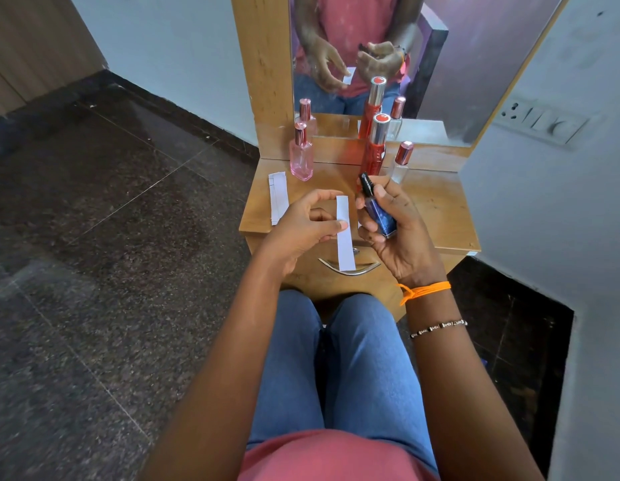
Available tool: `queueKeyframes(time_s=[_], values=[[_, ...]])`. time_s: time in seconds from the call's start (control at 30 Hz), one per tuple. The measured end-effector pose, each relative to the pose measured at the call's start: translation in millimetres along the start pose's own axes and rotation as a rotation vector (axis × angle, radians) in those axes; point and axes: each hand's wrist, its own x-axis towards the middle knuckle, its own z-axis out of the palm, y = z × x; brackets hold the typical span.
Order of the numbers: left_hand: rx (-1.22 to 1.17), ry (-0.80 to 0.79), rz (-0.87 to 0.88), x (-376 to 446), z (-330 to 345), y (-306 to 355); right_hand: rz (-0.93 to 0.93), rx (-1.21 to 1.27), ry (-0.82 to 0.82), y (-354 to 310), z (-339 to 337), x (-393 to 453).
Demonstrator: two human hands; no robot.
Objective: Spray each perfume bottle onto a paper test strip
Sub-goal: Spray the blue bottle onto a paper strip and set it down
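My left hand (301, 223) pinches a paper strip (345, 234) upright between thumb and fingers, just in front of the wooden table (437, 210). My right hand (392, 220) is wrapped around a blue bottle (381, 216) — black nozzle tilted toward the strip. A pink bottle (301, 157), red bottle (374, 151), clear bottle (401, 163) and spare strips (278, 196) sit on the table.

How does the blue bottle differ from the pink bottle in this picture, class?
The blue bottle is held tilted in the right hand; the pink bottle stands upright on the table. The blue one shows a black sprayer; the pink one wears a rosy cap. Both are small perfume bottles.
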Motion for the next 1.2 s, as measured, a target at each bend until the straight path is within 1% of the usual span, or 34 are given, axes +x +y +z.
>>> queueKeyframes(time_s=[0.13,0.2,0.27,0.37,0.43,0.53,0.67,0.8,0.97,1.2], values=[[-0.009,-0.004,0.007,1,0,1,-0.002,-0.042,0.035,1,1,1],[-0.010,-0.007,0.009,1,0,1,-0.013,-0.114,0.048,0,0,0],[-0.003,-0.005,0.006,0,0,1,-0.061,-0.327,0.083,-1,0,-1],[0.026,-0.010,-0.008,0,1,1,-0.218,-0.759,0.140,0,1,0],[0.042,-0.014,-0.006,-1,2,1,-0.296,-0.968,0.132,4,1,1],[0.057,-0.026,-0.008,-1,4,0,-0.337,-1.153,0.133,9,-3,2],[0.052,-0.033,-0.016,0,5,-2,-0.367,-1.379,0.182,13,-6,3],[0.067,-0.046,-0.021,0,8,-2,-0.387,-1.452,0.233,17,-5,4],[0.078,-0.046,-0.024,-1,11,-1,-0.398,-1.421,0.261,22,-7,4],[0.082,-0.029,-0.038,-1,11,-2,-0.390,-1.415,0.249,23,-13,6]])
